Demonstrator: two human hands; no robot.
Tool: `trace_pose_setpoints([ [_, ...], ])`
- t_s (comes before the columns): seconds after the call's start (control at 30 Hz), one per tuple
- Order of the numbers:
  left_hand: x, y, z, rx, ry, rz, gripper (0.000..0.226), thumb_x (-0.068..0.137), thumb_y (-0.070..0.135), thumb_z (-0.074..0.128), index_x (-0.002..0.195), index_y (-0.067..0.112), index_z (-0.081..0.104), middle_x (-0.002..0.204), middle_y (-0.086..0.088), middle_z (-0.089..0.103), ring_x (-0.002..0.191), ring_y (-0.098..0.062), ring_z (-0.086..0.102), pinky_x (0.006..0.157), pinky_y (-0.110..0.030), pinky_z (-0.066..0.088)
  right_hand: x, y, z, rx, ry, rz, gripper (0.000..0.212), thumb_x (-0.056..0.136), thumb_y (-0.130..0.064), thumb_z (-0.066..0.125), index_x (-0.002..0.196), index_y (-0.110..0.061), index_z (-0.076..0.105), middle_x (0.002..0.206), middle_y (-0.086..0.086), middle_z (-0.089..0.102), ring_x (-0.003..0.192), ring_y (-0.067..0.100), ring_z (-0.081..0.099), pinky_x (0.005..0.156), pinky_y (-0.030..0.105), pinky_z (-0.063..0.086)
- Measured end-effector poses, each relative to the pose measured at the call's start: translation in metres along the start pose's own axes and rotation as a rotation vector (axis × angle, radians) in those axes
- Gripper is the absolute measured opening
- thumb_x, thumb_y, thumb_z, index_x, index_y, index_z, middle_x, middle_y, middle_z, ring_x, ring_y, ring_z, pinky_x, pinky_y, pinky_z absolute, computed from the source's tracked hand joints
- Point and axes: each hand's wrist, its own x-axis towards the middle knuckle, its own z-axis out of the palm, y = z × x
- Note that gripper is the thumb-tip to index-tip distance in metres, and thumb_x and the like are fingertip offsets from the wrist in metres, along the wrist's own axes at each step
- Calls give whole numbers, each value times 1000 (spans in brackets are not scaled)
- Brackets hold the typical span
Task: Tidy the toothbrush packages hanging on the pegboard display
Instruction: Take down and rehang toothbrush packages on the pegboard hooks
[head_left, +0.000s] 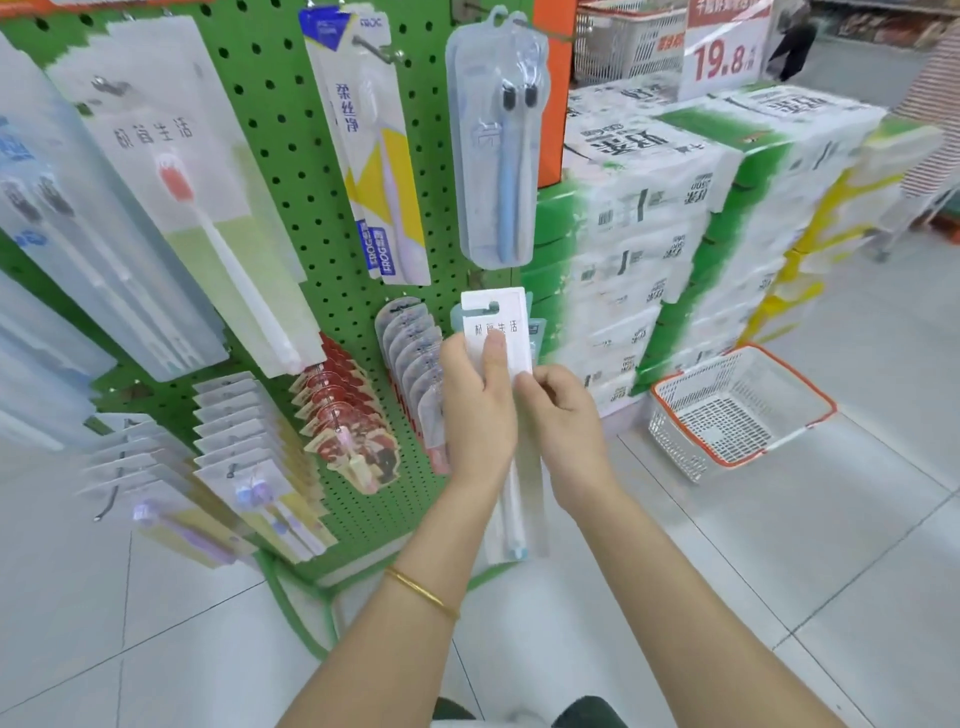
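A green pegboard (306, 171) carries many hanging toothbrush packages. Both hands hold one long white toothbrush package (501, 322) in front of the board's lower right corner. My left hand (475, 410) grips it from the left, thumb across the printed card. My right hand (563, 421) pinches its right edge. The package's lower end (506, 530) shows below the hands. Behind its top, teal packages (535, 332) hang on the same spot; the hook is hidden. Rows of clear packages (410, 353) and red-printed packages (343, 415) hang to the left.
A clear case with a blue toothbrush (496, 145) hangs directly above. Stacked tissue packs (665, 249) stand to the right of the board. A white basket with an orange rim (737, 410) sits on the tiled floor. A price sign (724, 52) stands behind.
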Motion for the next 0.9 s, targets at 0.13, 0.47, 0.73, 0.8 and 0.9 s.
trace_pose_setpoints([
  [0.13, -4, -6, 0, 270, -75, 140, 39, 97, 35, 46, 124, 7, 44, 109, -7, 59, 101, -26, 54, 84, -37, 42, 6, 4, 4, 455, -50, 239, 24, 96, -11, 53, 72, -11, 50, 62, 1, 56, 60, 14, 50, 57, 23, 43],
  [0.47, -29, -40, -27, 723, -558, 153, 80, 94, 51, 31, 151, 10, -9, 155, -15, 18, 135, -34, 34, 101, -45, 38, 37, 3, -1, 697, 79, 405, 20, 97, -9, 50, 76, -9, 50, 70, 9, 57, 64, 20, 56, 70, 37, 51],
  [0.73, -33, -30, -36, 1009, -728, 166, 125, 78, 57, 65, 144, 7, -28, 152, -12, 15, 129, -29, 41, 87, -39, 43, 35, 6, -5, 716, 122, 465, 19, 97, -10, 51, 78, -10, 50, 67, 8, 57, 62, 19, 56, 69, 38, 52],
  [0.8, -33, -30, -38, 1033, -754, 144, 128, 75, 58, 68, 144, 9, -29, 152, -12, 16, 130, -28, 40, 89, -39, 43, 32, 6, -5, 713, 143, 482, 20, 97, -11, 51, 78, -10, 50, 67, 7, 55, 61, 18, 55, 64, 36, 52],
  [0.9, -34, -29, -39, 1047, -788, 111, 130, 72, 57, 71, 146, 12, -26, 149, -11, 19, 129, -28, 40, 90, -40, 44, 29, 6, -6, 730, 172, 492, 21, 97, -10, 52, 75, -10, 50, 64, 5, 55, 60, 17, 55, 62, 35, 50],
])
